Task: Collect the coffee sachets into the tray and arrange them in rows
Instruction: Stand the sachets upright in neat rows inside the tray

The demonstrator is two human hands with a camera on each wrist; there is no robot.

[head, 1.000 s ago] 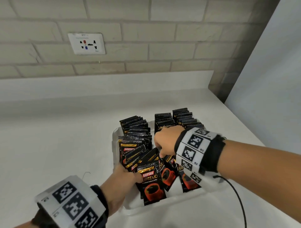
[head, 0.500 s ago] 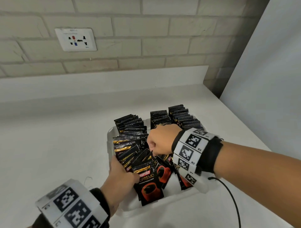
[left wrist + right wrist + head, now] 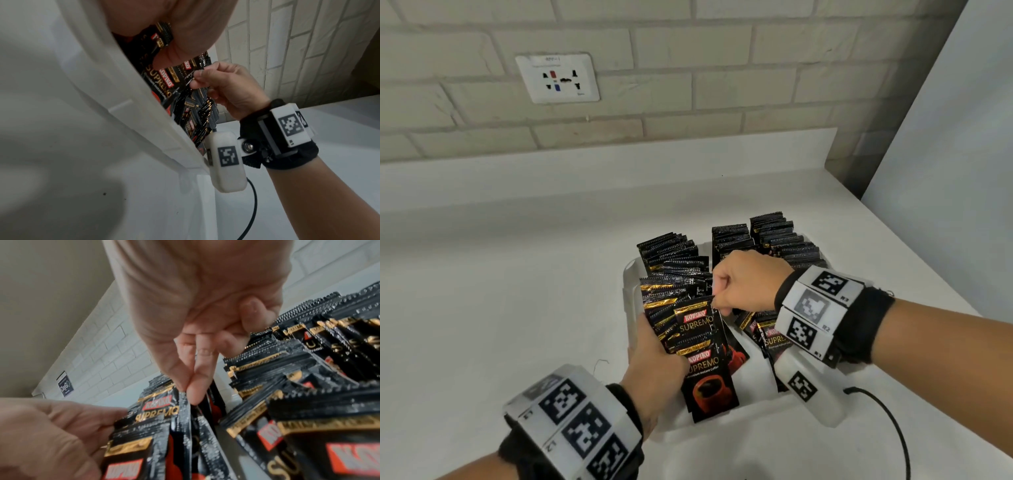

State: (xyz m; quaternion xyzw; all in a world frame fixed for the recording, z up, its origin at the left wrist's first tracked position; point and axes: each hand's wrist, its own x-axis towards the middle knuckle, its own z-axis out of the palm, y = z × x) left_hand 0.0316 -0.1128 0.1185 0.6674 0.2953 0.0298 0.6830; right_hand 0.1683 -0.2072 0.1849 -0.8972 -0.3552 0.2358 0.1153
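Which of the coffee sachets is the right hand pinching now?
The right hand pinches the top edge of the raised sachet at the left row's front; the others stand or lie untouched.

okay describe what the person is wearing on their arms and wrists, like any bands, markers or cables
Both forearms are bare, no sleeves. Each wrist has a black fabric strap carrying white blocks printed with black square codes: left wrist band, right wrist band. A white pod with one more code hangs under the right wrist, trailing a black cable.
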